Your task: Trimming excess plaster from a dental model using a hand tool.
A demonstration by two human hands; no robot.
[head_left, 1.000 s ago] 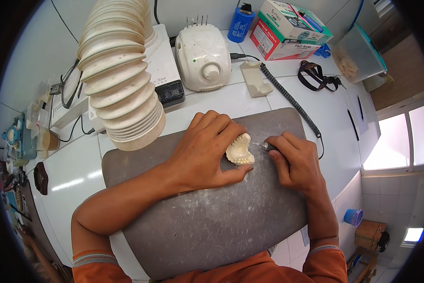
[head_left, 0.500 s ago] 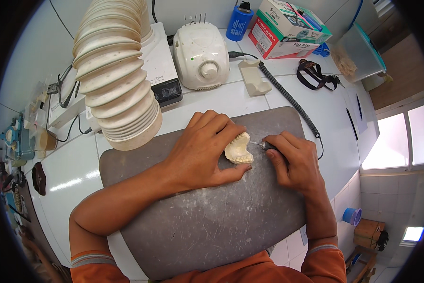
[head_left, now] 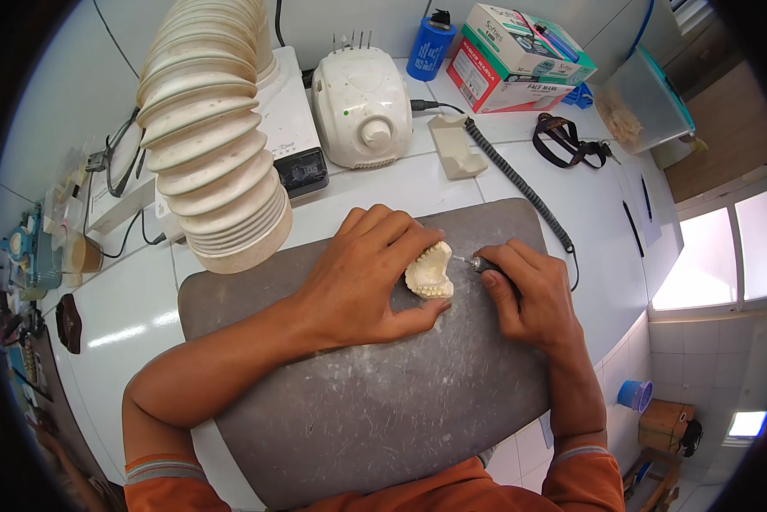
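Note:
A cream-coloured dental cast (head_left: 430,271) with a row of teeth is gripped in my left hand (head_left: 362,277), between the thumb at its near edge and the fingers at its far edge. To its right, my right hand (head_left: 528,290) is closed around a dark rotary handpiece (head_left: 488,265). The slim metal bit of the handpiece points left at the cast's open side. Whether the bit touches the cast is too small to tell. Both hands are over a worn grey board (head_left: 383,418) with pale scratches and dust.
A ribbed white suction hose (head_left: 204,136) hangs at the left. Behind the board stand a white control unit (head_left: 364,107) with a knob, a beige handpiece rest (head_left: 458,147), a blue can (head_left: 431,47) and stacked mask boxes (head_left: 520,60). A coiled cord (head_left: 520,188) runs down the right.
The view has shifted very slightly. Both hands keep almost the same pose, with the cast and the handpiece bit still close together.

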